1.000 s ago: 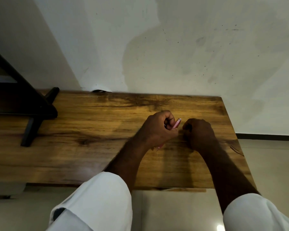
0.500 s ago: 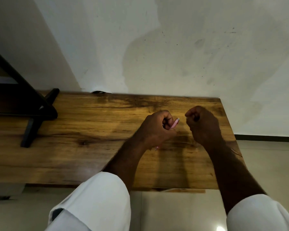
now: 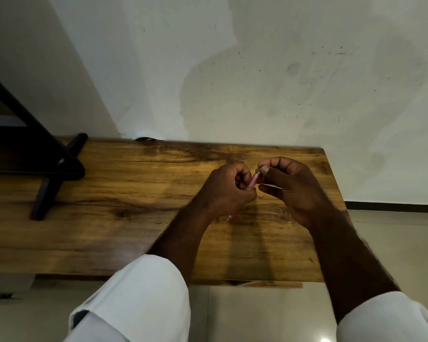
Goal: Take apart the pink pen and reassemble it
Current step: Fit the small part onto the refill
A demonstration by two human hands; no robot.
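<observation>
In the head view, a pink pen [image 3: 253, 180] is held above the right part of a wooden worktop [image 3: 134, 193], between the two hands of a person. The pen's barrel is grasped by the left hand [image 3: 229, 188], whose fingers are curled round it in a fist. The pen is tilted, its upper end pointing away and to the right. Its thin writing tip is seen below the heel of that hand, close over the wood. The upper end of the pen is pinched by the right hand [image 3: 292, 186] between thumb and forefinger, while the other fingers are loosely curled beneath. Whether the pen is whole or partly taken apart cannot be told, since most of it is hidden inside the fist.

Both forearms are bare, and a white sleeve [image 3: 139, 299] is seen at the lower edge on each side. A black stand [image 3: 47, 169] is set on the left part of the worktop. A stained white wall [image 3: 257, 70] is seen behind, and a pale tiled floor [image 3: 257, 317] below the near edge.
</observation>
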